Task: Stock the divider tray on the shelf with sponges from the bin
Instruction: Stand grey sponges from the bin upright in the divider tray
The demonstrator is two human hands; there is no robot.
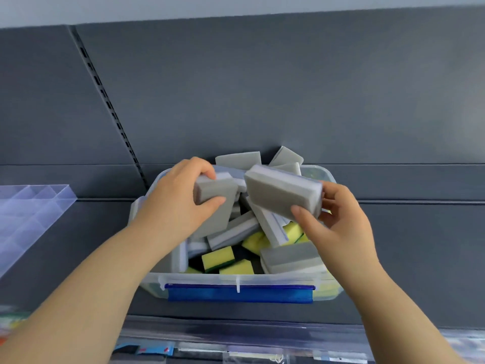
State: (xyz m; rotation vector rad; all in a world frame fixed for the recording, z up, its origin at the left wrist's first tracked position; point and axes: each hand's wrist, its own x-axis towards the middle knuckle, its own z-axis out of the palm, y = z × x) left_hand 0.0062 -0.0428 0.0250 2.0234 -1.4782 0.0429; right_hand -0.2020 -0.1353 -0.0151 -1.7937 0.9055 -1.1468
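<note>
I see left hand (181,198) gripping one grey sponge (217,190) over the bin (236,281); right hand (338,219) clasping a second grey sponge (280,195); divider tray (29,214) far left.

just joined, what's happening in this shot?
A person is pulling sponges out of a clear bin on a dark shelf. The left hand grips one grey sponge, the right hand another grey sponge, both above the bin, which holds more grey and yellow sponges. The divider tray sits to the left, with no sponges visible in it.
</note>
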